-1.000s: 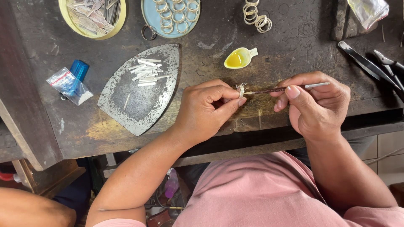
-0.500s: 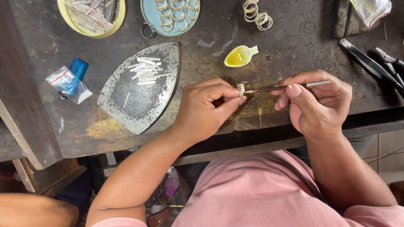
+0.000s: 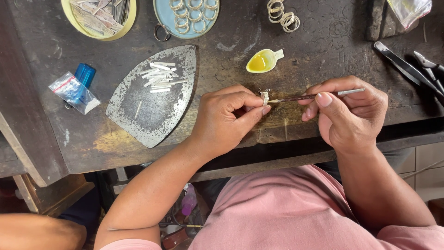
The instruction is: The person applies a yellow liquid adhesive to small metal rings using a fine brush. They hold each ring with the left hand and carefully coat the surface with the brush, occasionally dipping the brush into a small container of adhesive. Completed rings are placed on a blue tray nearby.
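The left hand point(image 3: 229, 118) pinches a small pale ring point(image 3: 265, 97) between thumb and forefinger, its grip tight on the piece, just above the front edge of the dark tabletop point(image 3: 323, 41). The right hand point(image 3: 354, 113) holds a thin brush point(image 3: 314, 96) in a pen-like grip, lying almost level, with the tip touching the ring. Just behind the ring sits a small yellow dish point(image 3: 262, 61) of liquid. To the left lies a worn metal plate point(image 3: 155, 99) carrying a heap of short white strips point(image 3: 159, 76). Farther left lie a blue lighter point(image 3: 85, 74) and a small plastic bag point(image 3: 74, 92). Along the back stand a blue tray point(image 3: 162, 18) of rings, a yellow tray point(image 3: 127, 21) of scraps and some loose rings point(image 3: 283, 14). Pliers point(image 3: 404, 67) lie at the far right.
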